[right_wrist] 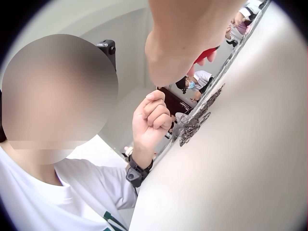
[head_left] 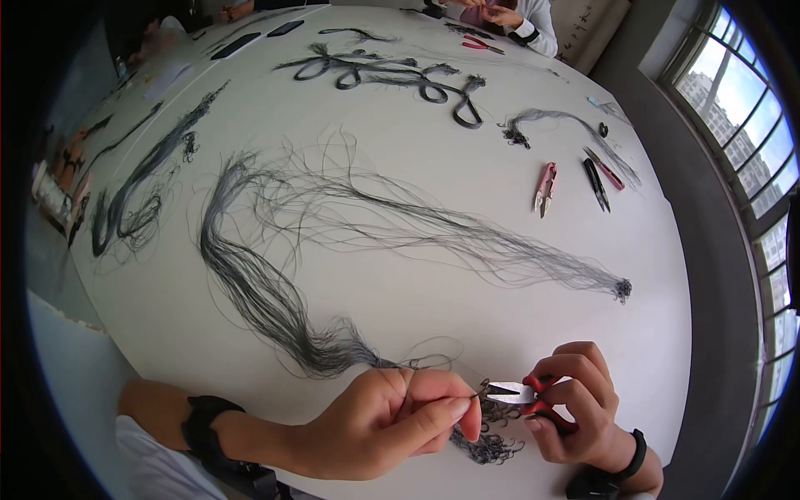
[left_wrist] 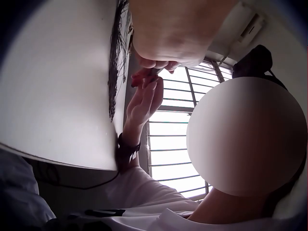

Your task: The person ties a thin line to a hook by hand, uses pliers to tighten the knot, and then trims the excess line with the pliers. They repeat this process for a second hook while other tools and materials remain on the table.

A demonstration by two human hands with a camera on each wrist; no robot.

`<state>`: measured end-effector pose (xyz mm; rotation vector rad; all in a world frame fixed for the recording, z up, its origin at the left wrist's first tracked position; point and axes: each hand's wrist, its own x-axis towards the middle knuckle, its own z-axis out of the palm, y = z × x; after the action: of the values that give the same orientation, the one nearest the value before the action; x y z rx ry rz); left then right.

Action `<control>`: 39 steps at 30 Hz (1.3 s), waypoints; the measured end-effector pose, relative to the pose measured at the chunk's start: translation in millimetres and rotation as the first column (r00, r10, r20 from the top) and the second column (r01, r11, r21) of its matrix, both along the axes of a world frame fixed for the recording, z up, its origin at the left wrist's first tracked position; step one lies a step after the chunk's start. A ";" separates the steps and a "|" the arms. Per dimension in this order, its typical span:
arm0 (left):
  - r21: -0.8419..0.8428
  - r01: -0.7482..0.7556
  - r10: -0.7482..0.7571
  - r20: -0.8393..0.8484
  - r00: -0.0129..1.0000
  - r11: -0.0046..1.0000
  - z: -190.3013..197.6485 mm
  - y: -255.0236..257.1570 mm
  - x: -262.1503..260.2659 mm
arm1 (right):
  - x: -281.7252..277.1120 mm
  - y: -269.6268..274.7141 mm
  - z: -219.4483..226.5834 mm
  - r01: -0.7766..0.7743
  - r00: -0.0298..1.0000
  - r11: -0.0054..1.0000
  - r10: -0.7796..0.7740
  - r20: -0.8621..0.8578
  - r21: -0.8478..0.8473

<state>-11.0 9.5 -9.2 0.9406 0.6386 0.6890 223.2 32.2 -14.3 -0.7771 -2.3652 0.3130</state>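
Observation:
My left hand (head_left: pixel 383 425) pinches the end of a dark strand between thumb and index finger, low in the head view. Just right of it, my right hand (head_left: pixel 583 404) grips red-handled pliers (head_left: pixel 512 392), whose jaws stand slightly apart at the strand's small curled tip. Below and behind the fingertips lies a cluster of dark curled ends (head_left: pixel 493 448). The long bundle of dark strands (head_left: pixel 258 292) runs from there up and left across the table. In the right wrist view my left hand (right_wrist: pixel 153 118) has its fingers curled; the pinched strand is too small to tell there.
A looser strand bundle (head_left: pixel 467 229) ends in a knot at the right. Pink snips (head_left: pixel 546 190), black snips (head_left: pixel 597 183) and more dark bundles (head_left: pixel 392 75) lie farther off on the white table (head_left: pixel 400 150). Another person's hands (head_left: pixel 500 15) are at the far edge.

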 end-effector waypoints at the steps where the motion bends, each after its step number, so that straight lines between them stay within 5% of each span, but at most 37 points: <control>1: -0.014 0.005 -0.005 -0.004 1.000 1.000 -0.8 -0.2 -0.2 | -0.7 -0.7 -0.9 0.001 1.000 1.000 -0.001 -0.018 0.005; 22: 0.022 -0.039 0.040 -0.033 0.999 0.999 -2.9 -2.3 2.6 | -4.1 -9.1 0.5 0.035 0.995 0.968 -0.058 0.086 0.248; 29: -0.052 -0.078 0.080 0.042 0.996 0.996 -1.9 -1.8 2.4 | -1.1 -9.3 0.7 0.076 0.993 0.976 -0.092 0.069 0.206; 31: -0.033 0.042 -0.041 0.048 0.998 0.999 -4.3 0.9 -2.1 | -2.5 -9.2 1.9 0.111 0.988 0.970 -0.132 0.086 0.215; 39: -0.237 0.146 -0.095 0.212 0.973 0.960 0.4 1.0 0.1 | -5.0 -11.4 2.5 0.103 0.988 0.968 -0.126 0.089 0.230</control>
<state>-10.9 10.5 -8.8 0.6593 0.4733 0.5685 218.3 20.8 -11.8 -0.8336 -2.3859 -0.0454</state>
